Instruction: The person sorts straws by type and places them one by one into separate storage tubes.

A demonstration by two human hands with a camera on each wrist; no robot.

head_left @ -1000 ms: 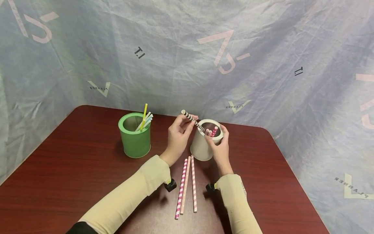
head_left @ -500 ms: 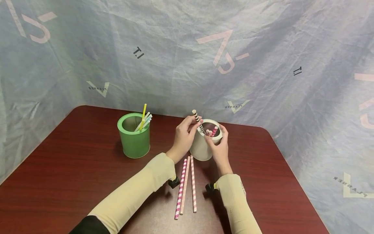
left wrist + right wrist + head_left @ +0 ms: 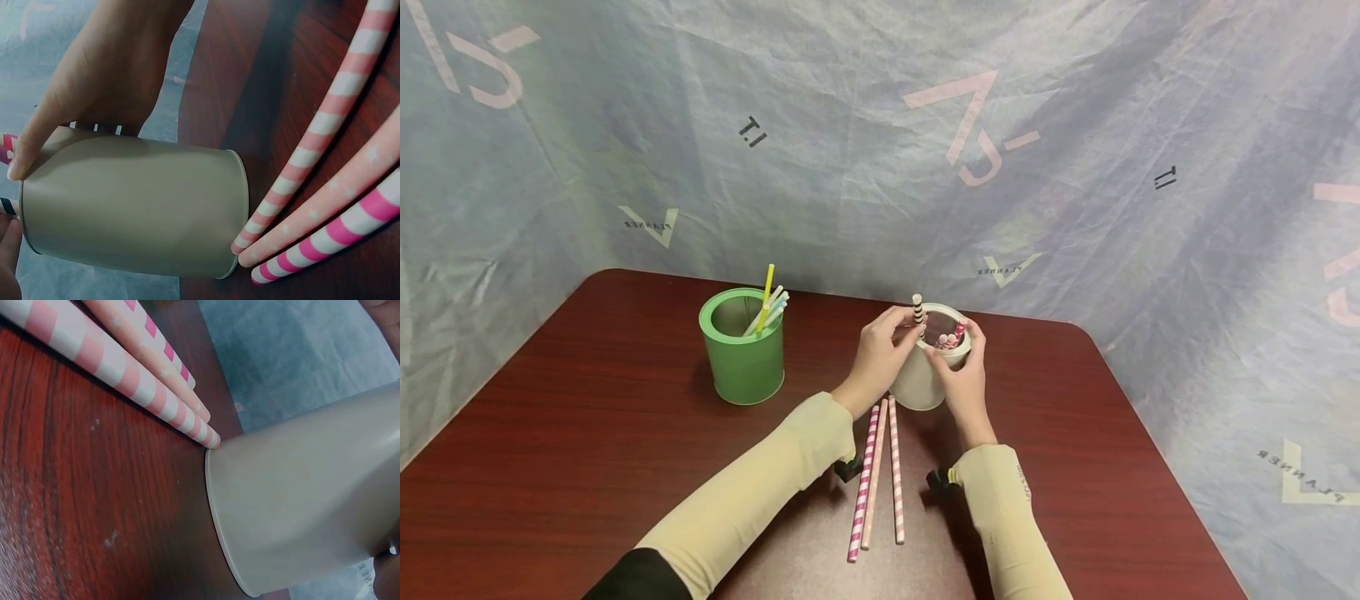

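Note:
A black-and-white striped paper straw [image 3: 917, 310] is pinched between the thumb and fingers of my left hand [image 3: 880, 350]. It stands nearly upright at the left rim of a light grey can [image 3: 916, 379], its lower end inside. My right hand [image 3: 966, 379] grips that can by its right side, thumb at the front rim, fingers round the far side. Several pink and red patterned straws [image 3: 951, 338] lean inside the can. In the left wrist view, the can [image 3: 131, 200] hides most of the left hand's work, and only the striped straw's edge [image 3: 7, 206] shows.
Three loose straws lie in front of the can: a magenta-striped one [image 3: 862, 492], a peach one with stars [image 3: 876, 479] and a pale pink striped one [image 3: 897, 475]. A green can [image 3: 745, 367] with several yellow, white and bluish straws [image 3: 767, 310] stands at left.
My left hand has moved right to the grey can. The black-and-white straw has swung from slanted to nearly upright and sunk lower into the can. The right hand keeps its grip.

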